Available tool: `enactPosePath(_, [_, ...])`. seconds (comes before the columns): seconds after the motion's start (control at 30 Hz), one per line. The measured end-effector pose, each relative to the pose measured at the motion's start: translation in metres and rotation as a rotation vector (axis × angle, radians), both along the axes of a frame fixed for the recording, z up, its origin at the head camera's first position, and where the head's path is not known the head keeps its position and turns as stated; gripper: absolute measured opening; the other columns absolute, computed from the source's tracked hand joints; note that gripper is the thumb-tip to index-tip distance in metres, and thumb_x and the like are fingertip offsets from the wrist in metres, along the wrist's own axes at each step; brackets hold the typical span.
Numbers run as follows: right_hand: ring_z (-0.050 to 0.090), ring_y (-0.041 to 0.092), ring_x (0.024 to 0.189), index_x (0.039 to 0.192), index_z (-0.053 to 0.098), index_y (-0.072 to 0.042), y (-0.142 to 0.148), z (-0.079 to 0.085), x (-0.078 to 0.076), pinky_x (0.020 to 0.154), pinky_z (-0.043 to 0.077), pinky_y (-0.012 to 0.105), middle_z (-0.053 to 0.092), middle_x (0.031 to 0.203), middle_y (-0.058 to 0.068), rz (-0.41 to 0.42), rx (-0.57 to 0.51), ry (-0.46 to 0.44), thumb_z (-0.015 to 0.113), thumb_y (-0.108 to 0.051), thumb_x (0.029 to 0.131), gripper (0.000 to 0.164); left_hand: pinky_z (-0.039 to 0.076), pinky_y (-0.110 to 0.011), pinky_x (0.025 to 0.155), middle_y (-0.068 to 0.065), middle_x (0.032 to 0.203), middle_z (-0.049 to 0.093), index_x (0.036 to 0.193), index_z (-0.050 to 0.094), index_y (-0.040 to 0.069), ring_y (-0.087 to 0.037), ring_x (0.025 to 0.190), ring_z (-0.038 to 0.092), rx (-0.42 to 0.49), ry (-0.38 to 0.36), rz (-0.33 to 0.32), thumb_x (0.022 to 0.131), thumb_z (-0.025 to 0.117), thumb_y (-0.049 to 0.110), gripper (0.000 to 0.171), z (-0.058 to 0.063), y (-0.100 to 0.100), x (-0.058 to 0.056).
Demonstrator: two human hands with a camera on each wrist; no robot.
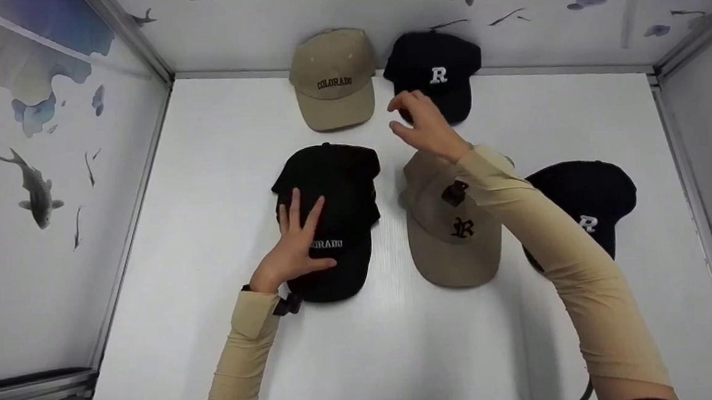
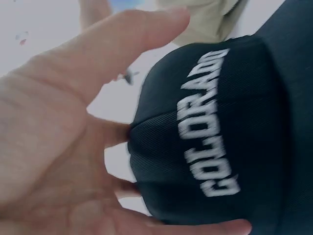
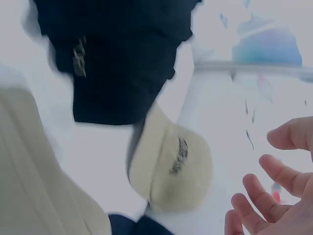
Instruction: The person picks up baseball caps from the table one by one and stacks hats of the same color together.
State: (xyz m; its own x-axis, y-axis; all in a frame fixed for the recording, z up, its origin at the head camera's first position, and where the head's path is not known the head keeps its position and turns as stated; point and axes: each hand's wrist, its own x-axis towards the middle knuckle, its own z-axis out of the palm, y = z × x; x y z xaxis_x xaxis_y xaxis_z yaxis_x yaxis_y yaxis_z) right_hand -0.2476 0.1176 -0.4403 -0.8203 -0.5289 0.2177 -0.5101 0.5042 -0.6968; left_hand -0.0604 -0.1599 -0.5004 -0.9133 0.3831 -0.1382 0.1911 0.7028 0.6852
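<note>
My left hand [image 1: 291, 250] lies over a black baseball cap [image 1: 337, 201] with white COLORADO lettering, its fingers spread. In the left wrist view the lettered front panel [image 2: 205, 122] faces the palm, with thumb and fingers extended around it. A second dark edge shows at this cap's right side. My right hand [image 1: 425, 124] is raised between the beige COLORADO cap [image 1: 333, 71] and the dark cap with a white R [image 1: 437, 59], overlapping the dark cap's brim. Its fingers are loosely bent and hold nothing, as the fingers [image 3: 264, 196] in the right wrist view also show.
Under my right forearm sits a beige cap with a dark letter R [image 1: 451, 243]. Another dark R cap [image 1: 596, 191] lies to the right, partly behind the sleeve. White panels enclose the white table [image 1: 210, 233] at the back and sides.
</note>
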Motion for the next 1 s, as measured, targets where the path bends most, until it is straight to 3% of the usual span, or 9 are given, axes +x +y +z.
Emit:
enactPosePath(0.3, [0.046, 0.037, 0.11, 0.113, 0.054, 0.009, 0.042, 0.007, -0.027, 0.101, 0.031, 0.047, 0.055, 0.115, 0.025, -0.096, 0.073, -0.009, 0.058, -0.005, 0.092, 0.025, 0.038, -0.058, 0.098, -0.023, 0.154, -0.025, 0.156, 0.007, 0.014, -0.053, 0.134, -0.024, 0.0, 0.082, 0.052, 0.071, 0.087, 0.012, 0.116, -0.025, 0.008, -0.011])
enactPosePath(0.43, [0.045, 0.041, 0.11, 0.113, 0.052, 0.011, 0.06, 0.004, -0.038, 0.099, 0.032, 0.049, 0.052, 0.114, 0.028, -0.142, 0.103, -0.012, 0.056, -0.004, 0.092, 0.027, 0.036, -0.056, 0.101, -0.024, 0.154, -0.022, 0.155, 0.008, 0.013, -0.052, 0.135, -0.022, -0.045, 0.136, 0.059, 0.069, 0.088, 0.006, 0.117, -0.032, 0.009, -0.019])
enactPosePath(0.53, [0.045, 0.043, 0.11, 0.114, 0.051, 0.012, 0.073, 0.001, -0.043, 0.098, 0.033, 0.05, 0.051, 0.114, 0.03, -0.173, 0.132, -0.025, 0.054, -0.004, 0.092, 0.028, 0.032, -0.056, 0.104, -0.026, 0.154, -0.02, 0.155, 0.009, 0.012, -0.052, 0.136, -0.021, -0.062, 0.159, 0.062, 0.068, 0.088, 0.006, 0.118, -0.034, 0.009, -0.023])
enactPosePath(0.77, [0.043, 0.047, 0.111, 0.116, 0.049, 0.013, 0.1, -0.003, -0.053, 0.096, 0.033, 0.055, 0.049, 0.117, 0.033, -0.224, 0.243, -0.076, 0.053, -0.006, 0.091, 0.031, 0.045, -0.051, 0.094, -0.021, 0.155, -0.021, 0.155, 0.009, 0.017, -0.05, 0.137, -0.021, -0.057, 0.126, 0.105, 0.069, 0.087, 0.005, 0.117, -0.034, 0.011, -0.024])
enactPosePath(1.0, [0.041, 0.052, 0.111, 0.115, 0.049, 0.013, 0.128, -0.006, -0.06, 0.095, 0.032, 0.058, 0.048, 0.115, 0.035, -0.238, 0.331, -0.097, 0.052, -0.006, 0.089, 0.032, 0.045, -0.051, 0.094, -0.019, 0.156, -0.02, 0.156, 0.01, 0.018, -0.05, 0.137, -0.02, -0.055, 0.126, 0.121, 0.069, 0.087, 0.005, 0.117, -0.036, 0.011, -0.025])
